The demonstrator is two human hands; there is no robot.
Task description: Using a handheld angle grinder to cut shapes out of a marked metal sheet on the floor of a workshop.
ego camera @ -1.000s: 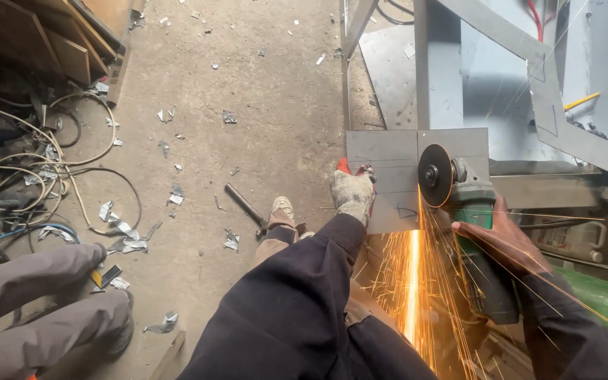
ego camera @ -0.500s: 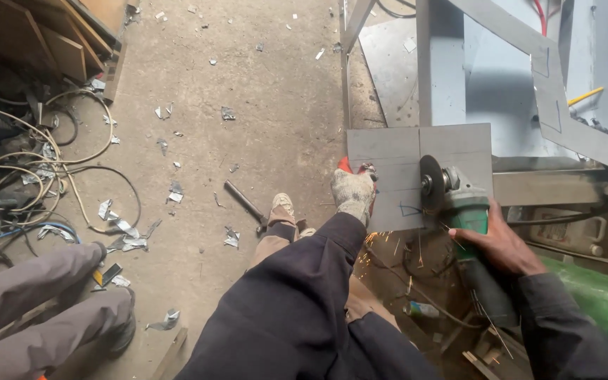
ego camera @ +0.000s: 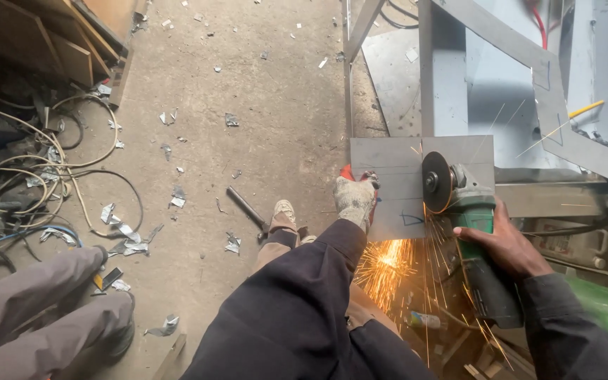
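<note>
Mid-cut right of centre: right hand (ego camera: pixel 504 246) grips the grinder (ego camera: pixel 469 211), gloved left hand (ego camera: pixel 355 199) clamps the metal sheet (ego camera: pixel 388 176), and next it needs a steady feed along the line.

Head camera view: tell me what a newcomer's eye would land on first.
First the spray of orange sparks falling below the grey metal sheet at centre right. Just above, the green angle grinder presses its disc against the sheet's face, gripped by the bare right hand, while the gloved left hand steadies the sheet's left edge. At far left, tangled cables sprawl over the concrete floor.
</note>
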